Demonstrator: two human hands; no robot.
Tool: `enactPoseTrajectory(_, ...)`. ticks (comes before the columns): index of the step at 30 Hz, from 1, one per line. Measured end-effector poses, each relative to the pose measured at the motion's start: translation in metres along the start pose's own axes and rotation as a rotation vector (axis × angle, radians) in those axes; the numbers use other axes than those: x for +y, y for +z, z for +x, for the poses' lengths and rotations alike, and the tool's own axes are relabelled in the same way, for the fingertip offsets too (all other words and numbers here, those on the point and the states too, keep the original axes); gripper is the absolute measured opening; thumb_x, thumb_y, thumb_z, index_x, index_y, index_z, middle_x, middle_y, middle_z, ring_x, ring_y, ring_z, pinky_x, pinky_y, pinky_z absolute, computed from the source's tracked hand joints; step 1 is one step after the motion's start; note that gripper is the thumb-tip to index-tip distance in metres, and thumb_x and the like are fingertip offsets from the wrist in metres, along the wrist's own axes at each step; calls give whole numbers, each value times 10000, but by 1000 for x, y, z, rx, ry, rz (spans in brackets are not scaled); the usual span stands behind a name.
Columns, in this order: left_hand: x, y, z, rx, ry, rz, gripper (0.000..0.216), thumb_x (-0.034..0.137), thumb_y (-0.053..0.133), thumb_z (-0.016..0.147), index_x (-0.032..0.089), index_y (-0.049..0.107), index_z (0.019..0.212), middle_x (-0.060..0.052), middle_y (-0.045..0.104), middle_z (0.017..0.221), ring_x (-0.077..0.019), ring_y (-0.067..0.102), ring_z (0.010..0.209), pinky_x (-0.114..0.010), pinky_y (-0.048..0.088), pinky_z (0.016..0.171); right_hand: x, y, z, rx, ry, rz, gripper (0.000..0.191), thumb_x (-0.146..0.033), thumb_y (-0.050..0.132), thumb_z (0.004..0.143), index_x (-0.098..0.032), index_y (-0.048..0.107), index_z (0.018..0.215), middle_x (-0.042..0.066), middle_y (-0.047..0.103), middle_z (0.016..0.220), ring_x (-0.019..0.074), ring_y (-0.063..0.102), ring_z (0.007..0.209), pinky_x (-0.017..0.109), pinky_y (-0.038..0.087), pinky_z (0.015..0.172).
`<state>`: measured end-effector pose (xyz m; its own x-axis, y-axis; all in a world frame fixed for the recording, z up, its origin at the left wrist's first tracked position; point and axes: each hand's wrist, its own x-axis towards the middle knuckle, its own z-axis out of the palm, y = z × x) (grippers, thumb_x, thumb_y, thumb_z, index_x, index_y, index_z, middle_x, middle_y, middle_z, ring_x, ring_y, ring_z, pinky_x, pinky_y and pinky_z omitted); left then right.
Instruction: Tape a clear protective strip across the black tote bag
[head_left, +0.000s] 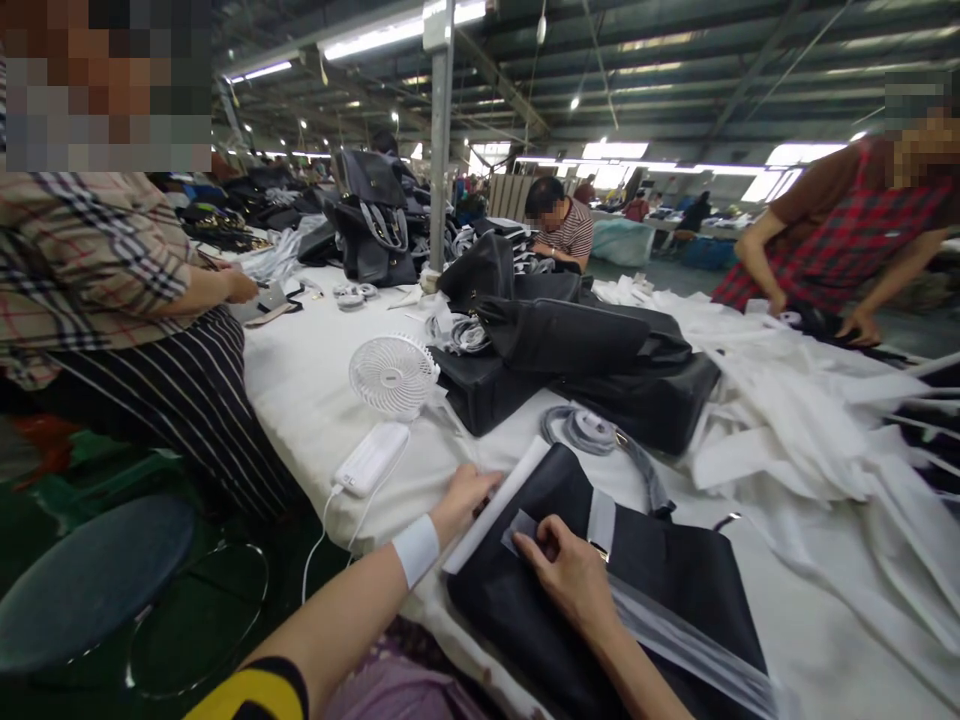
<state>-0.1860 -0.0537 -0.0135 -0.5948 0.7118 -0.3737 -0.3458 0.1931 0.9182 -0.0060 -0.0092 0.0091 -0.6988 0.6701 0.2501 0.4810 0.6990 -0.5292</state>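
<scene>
Arching over the black bag (679, 565), the right hand (574, 575) curls.

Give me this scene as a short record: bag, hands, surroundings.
Black bag: lying on the white-covered table, clear band across it
Left hand: at the white strip along one bag edge; exact contact unclear
Right hand: at a small translucent piece on the bag
Nearby: white fan, white corded box
Beyond: piled black bags

A white fan (394, 375) stands on the table (292, 385) near a white power bank (373, 458). A round stool (90, 580) stands left of the table, and a metal post (440, 150) rises beyond the fan.
</scene>
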Motion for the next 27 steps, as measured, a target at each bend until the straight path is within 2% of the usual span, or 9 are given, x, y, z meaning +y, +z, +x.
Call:
enactPoseTrajectory(2,3,3,1,39,45,-44,367,463,649,794,98,619,816,-42,597,611,-162,569,571,-264,431,547,-4,1,1,34,46,-64,451,-660,531,824,-237,446,691,-43,514,516,171,545,484,273,324,519)
enactPoseTrajectory(6,14,-2,-2,82,232,-181,441,542,506,881,142,611,1034,-100,681,988,-167,628,903,-250,470,781,-7,1,2,37,69,-118,458,-670,501,830,-240,440,686,-22,556,538,189,565,509,277,309,533)
enactPoseTrajectory(8,19,-4,2,64,288,-254,469,584,499,868,165,590,1058,-94,673,1061,-161,622,970,-246,464,834,-7,0,2,23,76,-122,453,-668,491,834,-240,446,695,-14,574,559,195,574,527,278,308,542)
enactPoseTrajectory(10,23,-5,8,2,284,-300,487,588,617,785,154,603,1005,-92,691,972,-168,645,880,-257,481,782,-6,-1,2,9,91,-120,438,-654,493,839,-239,455,705,-10,587,574,198,582,544,276,309,551)
enactPoseTrajectory(12,26,-5,14,-89,239,-312,521,555,749,666,116,633,921,-98,695,809,-176,648,702,-272,486,661,-6,-1,2,-1,111,-117,423,-637,505,840,-238,458,707,-11,590,578,197,585,551,273,310,557)
enactPoseTrajectory(15,35,-9,18,-161,224,-339,524,543,787,623,83,652,832,-101,676,673,-165,613,556,-271,457,561,-6,-3,3,-6,143,-110,413,-622,527,832,-238,452,698,-16,586,574,196,585,558,272,309,565)
enactPoseTrajectory(21,78,-41,18,8,497,-498,365,489,680,779,165,579,913,-36,709,804,-138,661,786,-287,478,822,-5,-3,4,-11,164,-70,419,-627,529,820,-238,445,687,-13,582,577,193,579,565,273,309,568)
enactPoseTrajectory(25,102,-56,12,72,583,-508,397,478,668,796,175,565,1032,-53,717,894,-153,666,791,-325,490,813,-6,-5,6,-15,161,-54,431,-639,509,818,-240,433,674,-8,580,572,195,570,551,277,308,562)
enactPoseTrajectory(27,112,-62,6,165,660,-381,430,521,624,818,176,595,1074,-62,717,910,-151,652,740,-307,487,752,-6,-5,6,-8,148,-47,427,-634,507,820,-240,435,672,-7,580,569,192,566,545,279,309,559)
